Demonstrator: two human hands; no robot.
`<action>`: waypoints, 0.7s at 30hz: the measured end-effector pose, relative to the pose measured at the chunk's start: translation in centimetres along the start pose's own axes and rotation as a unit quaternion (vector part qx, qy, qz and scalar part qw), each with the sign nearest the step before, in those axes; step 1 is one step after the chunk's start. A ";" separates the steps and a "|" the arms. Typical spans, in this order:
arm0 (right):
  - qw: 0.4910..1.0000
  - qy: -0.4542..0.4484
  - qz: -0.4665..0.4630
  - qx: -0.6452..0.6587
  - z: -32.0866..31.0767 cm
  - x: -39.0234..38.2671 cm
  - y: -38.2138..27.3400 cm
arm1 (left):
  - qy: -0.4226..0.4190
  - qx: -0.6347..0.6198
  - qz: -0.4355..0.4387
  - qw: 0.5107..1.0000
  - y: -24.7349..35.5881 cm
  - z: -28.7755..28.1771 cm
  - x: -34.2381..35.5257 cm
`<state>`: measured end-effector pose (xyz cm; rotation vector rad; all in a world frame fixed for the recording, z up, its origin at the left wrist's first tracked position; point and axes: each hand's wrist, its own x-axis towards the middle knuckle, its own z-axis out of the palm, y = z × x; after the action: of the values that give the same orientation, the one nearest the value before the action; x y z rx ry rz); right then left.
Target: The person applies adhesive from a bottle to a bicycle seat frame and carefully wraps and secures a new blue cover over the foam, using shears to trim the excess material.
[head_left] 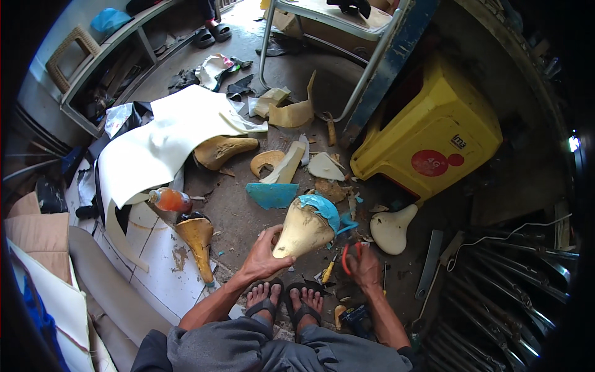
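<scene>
My left hand (264,255) is closed around the narrow end of a cream foam bicycle saddle (302,233), held tilted above the floor. Blue sheet material (319,207) covers the saddle's wide end, and a loose strip of it dangles at the right side. Just right of the saddle, my right hand (364,268) grips scissors with red handles (347,260); their blades are hard to make out. A flat blue offcut (271,194) lies beyond the saddle. On the floor between my hands is a yellow-handled tool (328,271).
Another cream saddle (394,229) lies at right, near a tipped yellow plastic stool (434,127). A large white foam sheet (167,139) spreads at left, beside an orange bottle (170,199) and a brown saddle piece (197,242). Dark metal tubes (508,304) are stacked at lower right.
</scene>
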<state>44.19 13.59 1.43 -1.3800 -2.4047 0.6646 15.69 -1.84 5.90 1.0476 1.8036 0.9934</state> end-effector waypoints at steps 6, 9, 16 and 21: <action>0.991 -0.130 0.023 -0.027 -0.3 -0.7 -0.8 | 0.024 -0.026 0.040 0.999 0.2 0.7 0.1; 0.994 -0.019 0.075 0.080 -4.7 3.1 -7.0 | 0.033 -0.001 0.067 0.997 0.6 1.2 -0.2; 0.985 0.139 -0.055 0.084 -1.6 9.0 -11.7 | 0.042 0.068 0.168 0.983 2.2 3.2 -1.1; 0.983 0.129 -0.063 0.114 -0.5 9.4 -12.1 | 0.066 0.113 0.128 0.983 1.7 3.1 -2.2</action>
<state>30.91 16.57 8.36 -1.1354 -2.1177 0.6616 19.69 -2.53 6.82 1.4114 1.9585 1.0458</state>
